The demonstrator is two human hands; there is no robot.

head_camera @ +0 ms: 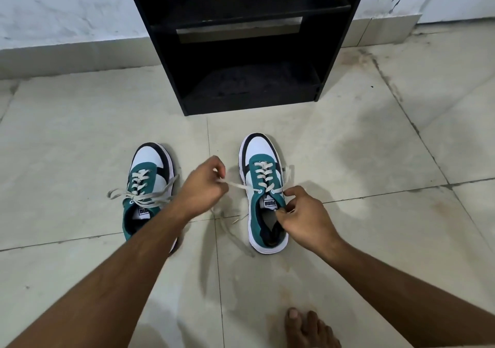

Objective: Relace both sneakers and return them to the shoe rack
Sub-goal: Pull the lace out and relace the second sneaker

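Observation:
Two teal, white and navy sneakers stand on the tiled floor, toes pointing at the rack. The left sneaker has cream laces threaded through, with loose ends spread to both sides. The right sneaker is laced up the front. My left hand pinches one end of the right sneaker's lace and holds it taut out to the left. At the right sneaker's top eyelet, my right hand pinches the lace beside the tongue. My left forearm hides the left sneaker's heel.
A black shoe rack with open shelves stands against the white wall straight ahead; its bottom shelf holds nothing. My bare foot rests on the tiles at the bottom right. Lace ends trail on the floor between the sneakers.

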